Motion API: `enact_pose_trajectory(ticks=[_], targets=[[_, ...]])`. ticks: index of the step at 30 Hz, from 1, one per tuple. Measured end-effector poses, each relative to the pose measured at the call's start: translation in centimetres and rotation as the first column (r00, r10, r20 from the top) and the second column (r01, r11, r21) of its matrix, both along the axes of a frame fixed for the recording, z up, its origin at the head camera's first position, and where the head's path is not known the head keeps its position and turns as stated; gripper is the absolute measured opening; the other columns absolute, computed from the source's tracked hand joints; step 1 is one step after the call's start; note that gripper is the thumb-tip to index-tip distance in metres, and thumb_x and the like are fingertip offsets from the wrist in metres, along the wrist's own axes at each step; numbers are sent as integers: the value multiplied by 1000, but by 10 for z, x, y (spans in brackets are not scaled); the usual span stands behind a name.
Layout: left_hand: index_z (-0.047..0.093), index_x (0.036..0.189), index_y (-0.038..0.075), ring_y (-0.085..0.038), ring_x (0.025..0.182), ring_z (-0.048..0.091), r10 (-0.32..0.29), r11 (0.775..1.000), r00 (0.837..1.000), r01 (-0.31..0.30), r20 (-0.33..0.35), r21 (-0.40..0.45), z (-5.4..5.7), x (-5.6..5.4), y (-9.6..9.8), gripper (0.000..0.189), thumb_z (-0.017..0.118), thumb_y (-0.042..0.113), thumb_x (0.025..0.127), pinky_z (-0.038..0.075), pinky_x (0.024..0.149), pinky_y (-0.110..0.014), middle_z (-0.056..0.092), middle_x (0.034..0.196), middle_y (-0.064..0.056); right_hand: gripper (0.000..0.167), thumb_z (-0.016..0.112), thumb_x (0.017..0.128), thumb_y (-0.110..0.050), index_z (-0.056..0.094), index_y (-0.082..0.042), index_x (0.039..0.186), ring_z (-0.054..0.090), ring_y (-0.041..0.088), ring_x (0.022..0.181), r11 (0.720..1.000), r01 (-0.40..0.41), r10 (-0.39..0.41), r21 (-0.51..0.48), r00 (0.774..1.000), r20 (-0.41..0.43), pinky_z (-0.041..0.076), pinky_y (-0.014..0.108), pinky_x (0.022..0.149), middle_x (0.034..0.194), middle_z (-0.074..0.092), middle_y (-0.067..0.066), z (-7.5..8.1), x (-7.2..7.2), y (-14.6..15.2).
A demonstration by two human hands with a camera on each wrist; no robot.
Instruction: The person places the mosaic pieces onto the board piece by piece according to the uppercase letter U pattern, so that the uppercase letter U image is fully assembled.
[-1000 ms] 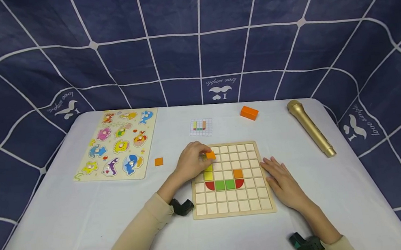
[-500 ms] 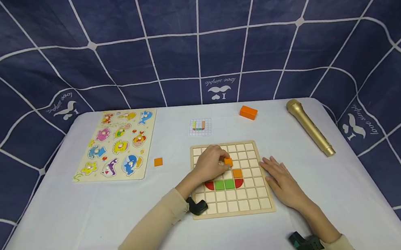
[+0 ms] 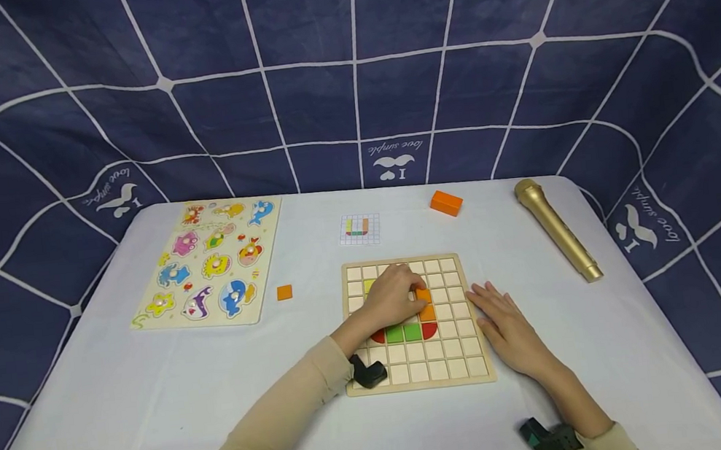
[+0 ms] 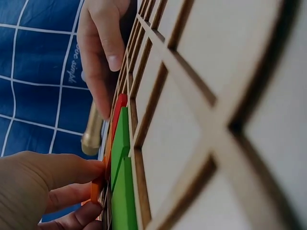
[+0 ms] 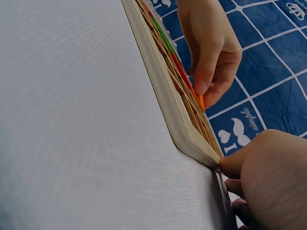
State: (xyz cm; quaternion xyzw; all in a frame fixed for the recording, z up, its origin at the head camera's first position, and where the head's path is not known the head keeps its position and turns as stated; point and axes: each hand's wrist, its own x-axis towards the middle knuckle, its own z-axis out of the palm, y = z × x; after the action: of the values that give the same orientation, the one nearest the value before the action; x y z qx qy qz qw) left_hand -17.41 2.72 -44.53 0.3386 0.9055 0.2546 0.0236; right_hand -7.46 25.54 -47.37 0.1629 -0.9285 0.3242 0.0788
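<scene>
Over the wooden grid board (image 3: 421,385), my left hand (image 3: 393,296) pinches an orange square tile (image 3: 424,295) between thumb and fingers. In the left wrist view the held orange tile (image 4: 96,188) stands tilted at the board's surface. Just nearer to me, another orange tile (image 3: 427,313) sits in a cell above a red quarter-round tile (image 3: 430,330). Green tiles (image 3: 403,333) fill the cells to its left, and a second red piece is partly covered by my hand. Most of the yellow column is hidden too. My right hand (image 3: 510,330) lies with fingers extended, touching the board's right edge.
A loose orange tile (image 3: 285,292) lies left of the board, beside an animal peg puzzle (image 3: 213,262). Behind the board are a small pattern card (image 3: 359,230) and an orange block (image 3: 447,203). A gold microphone (image 3: 559,230) lies at the right.
My left hand has carried the orange tile rightward and slightly nearer, from the yellow column to the cell behind the placed orange tile. My right hand has stayed in place.
</scene>
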Motion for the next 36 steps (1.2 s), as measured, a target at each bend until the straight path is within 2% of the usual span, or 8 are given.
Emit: enact_pose_trajectory(ticks=[5, 9, 14, 20, 25, 28, 31, 36], targets=[[70, 103, 13, -11, 83, 46, 16, 1000, 1000, -16, 12, 17, 2, 3, -5, 31, 71, 31, 77, 41, 67, -22, 55, 87, 4, 44, 54, 89, -3, 47, -2, 133, 24, 39, 133, 1000, 2, -2, 0, 1000, -3, 12, 57, 104, 140, 38, 19, 1, 0, -1], [66, 111, 14, -11, 87, 45, 59, 997, 998, -60, 14, 52, 6, 7, -23, 39, 70, 33, 77, 41, 70, -26, 56, 97, 2, 44, 54, 90, -3, 47, -1, 133, 23, 39, 133, 1000, -7, 7, 1, 1000, -5, 12, 57, 104, 140, 38, 19, 1, 0, -1], [64, 115, 13, -14, 94, 46, 146, 979, 989, -142, -18, 147, 15, 10, -66, 45, 74, 28, 74, 41, 79, -32, 54, 106, 1, 44, 54, 90, -4, 46, -1, 133, 23, 39, 133, 1000, -10, 10, 2, 1000, -6, 12, 57, 104, 140, 38, 20, 1, 0, -1], [61, 119, 12, -19, 103, 46, 269, 933, 963, -258, -10, 252, 24, 13, -129, 53, 79, 22, 70, 39, 86, -39, 52, 112, -2, 45, 54, 90, -4, 46, -2, 134, 22, 38, 134, 1000, -4, 4, 0, 1000, 5, 11, 57, 105, 141, 37, 19, 1, 1, 0], [59, 121, 9, -26, 105, 45, 361, 901, 932, -353, 14, 253, 17, 11, -173, 57, 80, 19, 69, 38, 84, -43, 50, 116, -7, 45, 54, 90, -4, 46, -2, 134, 22, 38, 134, 1000, 4, -4, 3, 1000, 5, 11, 56, 105, 141, 37, 19, 0, 1, 0], [58, 122, 7, -28, 103, 45, 398, 888, 917, -395, 38, 236, 11, 10, -190, 57, 79, 17, 70, 37, 82, -43, 50, 116, -11, 45, 54, 90, -4, 46, -2, 134, 22, 38, 134, 1000, 5, -5, 2, 1000, 5, 11, 56, 105, 141, 37, 18, 0, 1, 0], [57, 122, 7, -29, 100, 46, 411, 884, 910, -414, 63, 218, 7, 9, -200, 57, 79, 17, 71, 36, 80, -43, 51, 116, -12, 45, 54, 90, -4, 46, -2, 134, 22, 38, 134, 1000, 2, -2, 2, 1000, 3, 11, 56, 105, 141, 37, 18, -1, 1, 0], [58, 121, 6, -29, 101, 47, 410, 888, 909, -417, 77, 197, 3, 9, -204, 54, 77, 17, 72, 36, 83, -44, 51, 115, -12, 44, 54, 90, -4, 46, -2, 133, 22, 38, 133, 1000, -1, 1, 2, 1000, -3, 11, 57, 104, 141, 37, 19, 0, 1, 0]])
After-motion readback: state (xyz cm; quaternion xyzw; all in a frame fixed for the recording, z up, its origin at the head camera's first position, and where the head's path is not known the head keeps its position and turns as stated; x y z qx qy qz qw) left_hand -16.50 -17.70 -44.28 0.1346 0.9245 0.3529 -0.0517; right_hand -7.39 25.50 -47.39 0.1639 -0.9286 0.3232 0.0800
